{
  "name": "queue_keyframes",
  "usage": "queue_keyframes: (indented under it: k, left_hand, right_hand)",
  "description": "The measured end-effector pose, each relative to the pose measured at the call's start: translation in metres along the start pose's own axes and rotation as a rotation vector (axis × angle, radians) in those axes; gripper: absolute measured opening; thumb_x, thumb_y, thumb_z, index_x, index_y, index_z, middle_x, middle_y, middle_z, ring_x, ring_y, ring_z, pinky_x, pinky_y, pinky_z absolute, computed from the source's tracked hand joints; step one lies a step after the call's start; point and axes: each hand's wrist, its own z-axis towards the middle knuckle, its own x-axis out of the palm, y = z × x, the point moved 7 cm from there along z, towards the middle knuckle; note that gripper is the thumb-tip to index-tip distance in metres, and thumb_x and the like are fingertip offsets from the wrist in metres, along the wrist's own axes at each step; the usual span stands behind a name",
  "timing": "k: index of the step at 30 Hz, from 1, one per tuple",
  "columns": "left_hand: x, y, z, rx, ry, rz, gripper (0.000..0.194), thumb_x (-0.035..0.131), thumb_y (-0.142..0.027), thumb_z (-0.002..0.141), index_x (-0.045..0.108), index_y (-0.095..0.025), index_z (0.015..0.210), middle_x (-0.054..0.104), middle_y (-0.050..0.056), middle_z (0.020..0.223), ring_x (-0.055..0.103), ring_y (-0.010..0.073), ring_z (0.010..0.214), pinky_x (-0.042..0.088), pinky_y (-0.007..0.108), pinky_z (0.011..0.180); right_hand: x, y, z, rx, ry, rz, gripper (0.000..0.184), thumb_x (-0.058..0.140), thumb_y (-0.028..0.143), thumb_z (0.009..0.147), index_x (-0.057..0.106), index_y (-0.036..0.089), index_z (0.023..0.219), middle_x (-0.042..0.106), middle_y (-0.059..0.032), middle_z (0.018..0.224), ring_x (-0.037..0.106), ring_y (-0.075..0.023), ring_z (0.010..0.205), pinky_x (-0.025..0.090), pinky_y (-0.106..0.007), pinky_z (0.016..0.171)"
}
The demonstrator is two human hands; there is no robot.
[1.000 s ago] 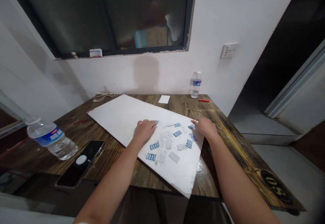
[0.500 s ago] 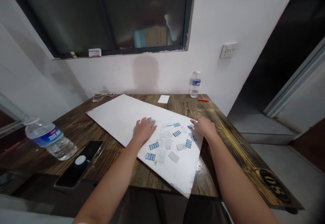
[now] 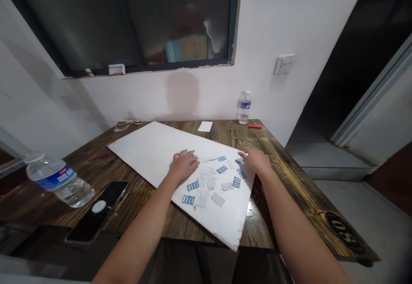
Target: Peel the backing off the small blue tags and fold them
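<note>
A white board (image 3: 141,146) lies slantwise on the table. Scattered over its right half are several small paper pieces, some with blue-bordered print like this printed piece (image 3: 222,169), others showing plain greyish faces, such as this blank piece (image 3: 218,199). My left hand (image 3: 184,165) rests palm down on the board, fingers spread, partly covering a blue-printed piece (image 3: 194,155). At the board's right edge, my right hand (image 3: 257,160) lies with its fingers stretched out; its fingertips touch or hover just above another printed piece (image 3: 239,161), I cannot tell which.
On the wooden table (image 3: 280,189), a large water bottle (image 3: 61,179) and a phone (image 3: 98,211) with a white disc stand left. A small bottle (image 3: 244,108), red stick (image 3: 255,126), white paper (image 3: 205,126) and white cable (image 3: 128,124) lie along the back near the wall.
The whole view has shifted slightly, with the scene sliding a little to the left. Both hands stay at nearly the same spots on the board, and the pieces look unmoved.
</note>
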Motion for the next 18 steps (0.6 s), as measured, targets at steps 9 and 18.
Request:
queue_keyframes:
  k: [9, 18]
  left_hand:
    - [-0.004, -0.002, 0.000, -0.039, -0.033, -0.015, 0.032, 0.053, -0.043, 0.085, 0.064, -0.027, 0.111, 0.062, 0.004, 0.125, 0.051, 0.0260, 0.114, 0.033, 0.042, 0.096]
    - [0.006, 0.005, -0.002, -0.053, 0.015, 0.034, 0.056, 0.048, -0.062, 0.082, 0.057, -0.031, 0.127, 0.051, 0.005, 0.139, 0.041, 0.0298, 0.126, 0.030, 0.046, 0.101]
  right_hand:
    - [0.001, 0.000, 0.001, 0.004, 0.022, -0.012, 0.047, 0.037, 0.052, 0.092, 0.066, 0.021, 0.113, 0.062, -0.0147, 0.120, 0.057, -0.0310, 0.110, 0.043, -0.043, 0.087]
    - [0.001, 0.000, 0.001, 0.001, 0.015, -0.027, 0.047, 0.038, 0.052, 0.092, 0.065, 0.021, 0.113, 0.062, -0.0137, 0.121, 0.058, -0.0297, 0.109, 0.044, -0.042, 0.086]
